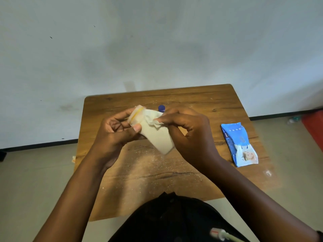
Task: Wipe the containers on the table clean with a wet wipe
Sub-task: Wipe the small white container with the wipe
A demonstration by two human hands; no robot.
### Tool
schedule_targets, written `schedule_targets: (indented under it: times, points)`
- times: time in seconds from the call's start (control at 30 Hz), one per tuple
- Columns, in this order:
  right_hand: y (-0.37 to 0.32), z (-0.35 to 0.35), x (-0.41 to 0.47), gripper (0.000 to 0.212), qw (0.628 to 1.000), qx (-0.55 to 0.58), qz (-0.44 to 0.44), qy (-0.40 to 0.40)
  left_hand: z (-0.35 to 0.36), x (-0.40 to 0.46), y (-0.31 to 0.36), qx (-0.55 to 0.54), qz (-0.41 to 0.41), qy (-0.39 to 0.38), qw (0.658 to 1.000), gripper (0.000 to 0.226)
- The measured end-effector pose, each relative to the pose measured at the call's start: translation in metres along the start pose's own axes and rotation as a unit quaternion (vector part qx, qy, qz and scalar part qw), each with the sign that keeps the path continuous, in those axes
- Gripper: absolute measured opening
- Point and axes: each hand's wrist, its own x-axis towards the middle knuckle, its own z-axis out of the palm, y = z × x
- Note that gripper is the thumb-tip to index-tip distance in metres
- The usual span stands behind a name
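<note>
A wooden worktop point(201, 102) is seen, dusted with pale grit near its middle. A blue wipe pack point(239, 144) lies by the right edge. Above the middle, a pale jar point(157, 137) is gripped by the left hand point(113, 135), and a wipe point(153, 117) is pinched against it by the right hand point(190, 135). A blue-capped bottle point(161, 108) is left behind them, likely not yet wiped.

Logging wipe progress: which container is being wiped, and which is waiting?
The pale container with the yellow band, held in the left hand, is under the wipe. The blue-capped container stands untouched behind.
</note>
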Motion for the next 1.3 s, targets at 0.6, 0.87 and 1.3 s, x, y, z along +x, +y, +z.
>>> schedule_targets:
  times: [0.6, 0.87, 1.3]
  points:
    - [0.000, -0.012, 0.011, 0.022, 0.997, 0.047, 0.041, -0.051, 0.006, 0.007, 0.005, 0.024, -0.016, 0.000, 1.000, 0.054]
    - [0.001, -0.028, 0.009, 0.029, 0.992, 0.088, 0.082, -0.024, -0.003, 0.008, 0.013, -0.124, -0.056, 0.079, 0.988, 0.051]
    - [-0.009, -0.010, -0.006, 0.023, 0.993, 0.030, 0.047, 0.106, 0.024, 0.003, 0.009, -0.210, -0.109, 0.117, 0.965, 0.032]
